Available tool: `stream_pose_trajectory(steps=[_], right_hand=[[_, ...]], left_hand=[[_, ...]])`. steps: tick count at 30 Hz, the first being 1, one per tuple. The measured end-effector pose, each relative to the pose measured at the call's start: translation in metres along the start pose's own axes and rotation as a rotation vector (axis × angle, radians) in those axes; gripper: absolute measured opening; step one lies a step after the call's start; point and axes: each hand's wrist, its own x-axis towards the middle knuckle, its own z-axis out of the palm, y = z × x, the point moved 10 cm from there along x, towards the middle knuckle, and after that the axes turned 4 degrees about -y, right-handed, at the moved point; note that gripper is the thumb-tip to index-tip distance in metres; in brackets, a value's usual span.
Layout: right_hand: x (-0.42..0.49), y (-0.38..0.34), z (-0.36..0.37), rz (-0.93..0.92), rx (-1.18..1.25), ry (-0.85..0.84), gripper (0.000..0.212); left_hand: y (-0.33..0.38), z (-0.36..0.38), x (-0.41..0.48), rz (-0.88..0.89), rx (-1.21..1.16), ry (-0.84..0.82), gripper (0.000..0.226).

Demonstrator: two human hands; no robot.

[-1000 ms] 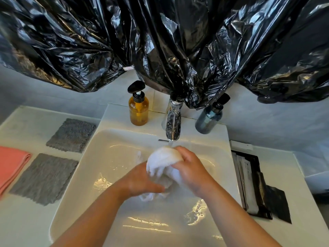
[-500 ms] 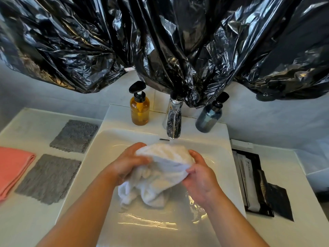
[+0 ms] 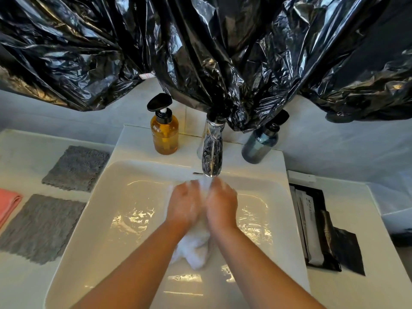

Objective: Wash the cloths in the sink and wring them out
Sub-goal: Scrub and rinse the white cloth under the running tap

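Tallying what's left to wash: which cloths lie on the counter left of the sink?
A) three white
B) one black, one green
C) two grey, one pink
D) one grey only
C: a far grey cloth, a near grey cloth and a pink cloth lie on the counter beside the sink.

No text can be read: the red print on the small white tag far left and the marks on the grey sachet right are too blurred.
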Motion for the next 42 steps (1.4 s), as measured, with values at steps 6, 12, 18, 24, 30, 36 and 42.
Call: stream_pose_trajectory(steps=[6,12,18,24,30,36,42], right_hand=[[0.019,0.014,0.009,0.089,0.116,-0.211,0.028],[-0.008,0.016,-0.002,-0.003,-0.002,-0.259,0.027],[-0.014,-0.003,0.015,0.175,0.611,-0.561,0.024],[-0.029,-0.015,0.018,0.173,0.751,-0.688,0.055],[-0.02,0.008,-0.004,0.132,0.573,-0.537,0.019],[-0.001,0.022,-0.011,0.257,0.611,-0.465,0.022],[0.011,0.029,-0.007,0.262,0.615,-0.42,0.036]], left_hand=[[-0.009,-0.017,0.003,0.01,-0.017,0.015,0.035],[-0.01,0.006,-0.007,0.034,0.01,-0.127,0.043],[-0.055,0.001,-0.042,0.023,0.18,-0.436,0.068],[-0.054,-0.039,-0.033,-0.034,-0.38,-0.121,0.051],[-0.008,-0.121,-0.003,0.067,-0.293,0.016,0.059],[-0.017,-0.05,-0.012,-0.111,0.549,-0.536,0.086],[-0.02,0.018,-0.009,-0.022,-0.237,-0.288,0.056]])
